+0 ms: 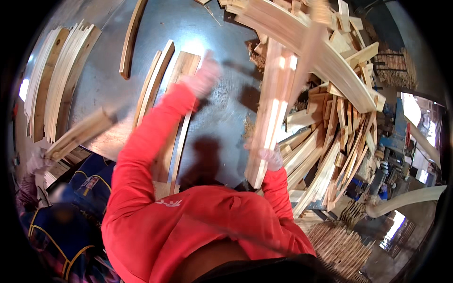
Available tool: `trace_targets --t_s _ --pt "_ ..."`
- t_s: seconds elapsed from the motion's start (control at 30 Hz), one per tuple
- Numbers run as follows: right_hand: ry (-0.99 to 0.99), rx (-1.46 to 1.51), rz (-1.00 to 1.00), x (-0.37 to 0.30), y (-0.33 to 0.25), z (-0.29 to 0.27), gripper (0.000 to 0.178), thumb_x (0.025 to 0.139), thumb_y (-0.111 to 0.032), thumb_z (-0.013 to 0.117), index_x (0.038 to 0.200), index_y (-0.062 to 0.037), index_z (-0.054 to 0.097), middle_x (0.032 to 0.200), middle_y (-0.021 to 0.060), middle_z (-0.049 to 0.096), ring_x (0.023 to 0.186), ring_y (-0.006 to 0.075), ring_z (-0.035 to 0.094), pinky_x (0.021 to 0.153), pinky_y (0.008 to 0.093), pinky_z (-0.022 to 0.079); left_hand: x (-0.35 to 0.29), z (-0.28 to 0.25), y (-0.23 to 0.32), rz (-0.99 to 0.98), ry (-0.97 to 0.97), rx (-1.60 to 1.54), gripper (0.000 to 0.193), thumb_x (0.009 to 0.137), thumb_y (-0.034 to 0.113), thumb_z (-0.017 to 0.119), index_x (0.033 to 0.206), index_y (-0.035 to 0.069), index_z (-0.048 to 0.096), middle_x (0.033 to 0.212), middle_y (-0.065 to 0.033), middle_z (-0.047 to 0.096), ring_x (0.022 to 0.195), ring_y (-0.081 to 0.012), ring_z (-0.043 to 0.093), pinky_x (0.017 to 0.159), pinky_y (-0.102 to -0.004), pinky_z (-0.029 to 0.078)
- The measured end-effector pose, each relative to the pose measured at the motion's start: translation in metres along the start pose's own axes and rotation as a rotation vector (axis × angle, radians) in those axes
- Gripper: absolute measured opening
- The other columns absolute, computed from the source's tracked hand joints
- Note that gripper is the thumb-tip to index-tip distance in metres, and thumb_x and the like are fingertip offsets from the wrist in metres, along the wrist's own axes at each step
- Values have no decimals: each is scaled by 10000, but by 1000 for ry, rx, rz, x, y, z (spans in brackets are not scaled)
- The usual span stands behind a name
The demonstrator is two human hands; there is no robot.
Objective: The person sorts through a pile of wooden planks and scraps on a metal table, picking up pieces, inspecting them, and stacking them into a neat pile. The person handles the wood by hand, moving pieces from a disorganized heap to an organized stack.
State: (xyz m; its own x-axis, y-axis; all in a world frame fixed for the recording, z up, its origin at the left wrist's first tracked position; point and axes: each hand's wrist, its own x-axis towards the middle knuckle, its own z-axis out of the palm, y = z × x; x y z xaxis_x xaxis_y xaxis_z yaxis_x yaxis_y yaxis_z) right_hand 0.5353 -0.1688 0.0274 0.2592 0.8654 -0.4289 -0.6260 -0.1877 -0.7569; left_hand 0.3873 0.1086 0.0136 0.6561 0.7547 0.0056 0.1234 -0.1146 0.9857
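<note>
My left hand (205, 78), in a pale glove, is stretched forward over the metal table, and motion smears its fingers. It is nearest the upper end of a wooden board (187, 61) lying under my red sleeve. Slim wooden strips (155, 80) lie to the left of that arm. On the right, my gloved right hand (271, 158) is closed around the near end of long, pale wooden boards (270, 113), which reach away from me. Beside their far part, another narrow board (309, 56) is blurred.
A heap of loose wood pieces (330, 113) fills the right side, a broad curved plank (306, 42) across its top. Stacked boards (71, 80) stand at far left; a single strip (131, 37) lies farther back. At left, a co-worker's gloved hand (37, 160) holds a board (80, 134).
</note>
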Motion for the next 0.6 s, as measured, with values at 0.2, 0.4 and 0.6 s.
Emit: trace_targets --t_s 0.2,0.4,0.6 --pt "178 -1407 -107 5 -84 28 1001 698 -454 791 1450 -31 284 1361 234 478 1255 345 483 1056 380 375 -37 140 -16 -269 -182 -712 573 776 201 703 1260 -4 474 989 -115 632 960 -224 611 919 -357 485" --pt "351 -1621 -39 111 -95 -16 1217 573 -602 802 1484 -73 192 1442 264 368 1298 388 421 1060 464 356 -49 115 -54 -489 -353 -979 460 796 265 725 1138 -17 604 987 -137 688 859 -242 683 808 -371 554" --pt "-238 -1921 298 66 -58 37 708 871 -610 444 1381 -120 462 1320 208 531 1172 319 557 981 412 441 -89 84 -73 -376 -132 -637 421 800 226 737 1152 22 629 973 -78 691 877 -175 656 814 -324 523"
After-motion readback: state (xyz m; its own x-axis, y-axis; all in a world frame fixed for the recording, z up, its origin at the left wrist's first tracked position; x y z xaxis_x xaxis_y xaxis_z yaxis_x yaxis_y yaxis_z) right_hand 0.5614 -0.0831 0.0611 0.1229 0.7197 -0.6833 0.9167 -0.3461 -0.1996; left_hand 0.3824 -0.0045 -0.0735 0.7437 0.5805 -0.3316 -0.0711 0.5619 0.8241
